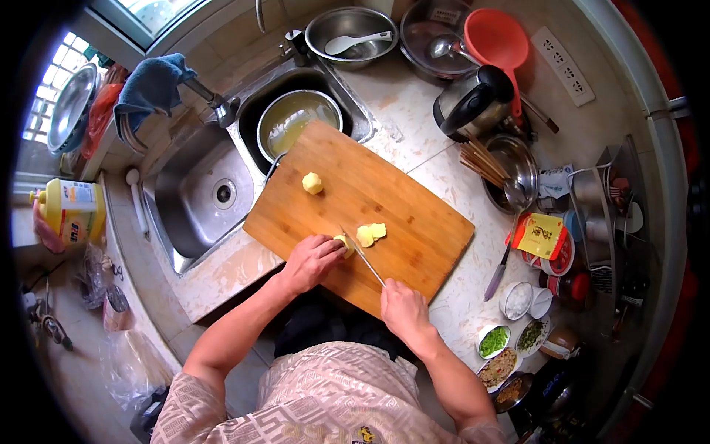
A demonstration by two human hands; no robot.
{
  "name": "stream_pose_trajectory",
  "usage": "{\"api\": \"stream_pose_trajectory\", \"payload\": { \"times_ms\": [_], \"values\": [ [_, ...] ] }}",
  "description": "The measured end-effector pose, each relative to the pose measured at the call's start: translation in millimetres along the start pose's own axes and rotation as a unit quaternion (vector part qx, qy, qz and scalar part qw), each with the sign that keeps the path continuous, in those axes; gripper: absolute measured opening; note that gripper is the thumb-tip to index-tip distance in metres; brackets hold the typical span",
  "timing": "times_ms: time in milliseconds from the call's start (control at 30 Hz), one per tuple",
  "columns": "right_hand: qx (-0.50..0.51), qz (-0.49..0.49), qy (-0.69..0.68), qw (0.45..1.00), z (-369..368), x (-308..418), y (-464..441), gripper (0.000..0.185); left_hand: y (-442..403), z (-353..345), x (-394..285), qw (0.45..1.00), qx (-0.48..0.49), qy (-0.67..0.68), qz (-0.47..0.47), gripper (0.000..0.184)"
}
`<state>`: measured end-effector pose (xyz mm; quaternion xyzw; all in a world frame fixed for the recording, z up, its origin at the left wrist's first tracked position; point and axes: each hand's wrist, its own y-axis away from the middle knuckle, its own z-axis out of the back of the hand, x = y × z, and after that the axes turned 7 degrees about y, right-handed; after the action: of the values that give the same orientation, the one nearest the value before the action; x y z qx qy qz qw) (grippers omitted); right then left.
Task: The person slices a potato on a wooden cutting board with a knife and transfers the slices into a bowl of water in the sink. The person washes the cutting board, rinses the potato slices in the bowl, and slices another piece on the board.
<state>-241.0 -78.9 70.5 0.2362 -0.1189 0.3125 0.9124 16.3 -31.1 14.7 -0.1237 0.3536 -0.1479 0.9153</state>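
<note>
A wooden cutting board (399, 207) lies at an angle across the counter and the sink edge. Near its front edge my left hand (314, 263) is closed on a pale yellow peeled potato (344, 243), partly hidden by my fingers. In my right hand (405, 305) is the handle of a knife (367, 264), its blade right beside the potato on the board. Just right of the blade rest a few potato slices (371, 234). Another peeled potato (313, 183), whole and round, sits farther back on the board.
A double sink (203, 174) lies to the left, with a metal basin (325, 103) in one bowl. An electric kettle (477, 103) and a pot holding chopsticks (518, 159) stand at the right. Small bowls with chopped greens (494, 341) line the right front.
</note>
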Motion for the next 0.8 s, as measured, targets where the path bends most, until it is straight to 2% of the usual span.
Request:
{"api": "stream_pose_trajectory", "payload": {
  "times_ms": [100,200,333,467,667,800],
  "values": [
    [0.030,-0.004,0.016,0.999,23,18,12,0.014,4,0,2,1.000,0.014,-0.011,-0.004,0.024],
    [0.042,-0.015,0.016,0.999,5,16,3,0.014,1,-1,1,1.000,0.012,-0.014,-0.005,0.024],
    [0.004,-0.002,0.009,1.000,-7,4,-5,0.014,1,-1,1,1.000,0.000,-0.016,-0.003,0.023],
    [0.017,-0.018,-0.001,1.000,17,19,9,0.013,4,-2,3,1.000,0.003,-0.024,-0.005,0.021],
    [0.028,-0.020,0.025,0.999,-8,12,-9,0.014,1,1,-2,1.000,0.006,-0.015,0.002,0.026],
    [0.019,-0.032,-0.006,0.999,0,8,-4,0.015,1,1,0,1.000,-0.009,-0.008,-0.005,0.025]
  ]
}}
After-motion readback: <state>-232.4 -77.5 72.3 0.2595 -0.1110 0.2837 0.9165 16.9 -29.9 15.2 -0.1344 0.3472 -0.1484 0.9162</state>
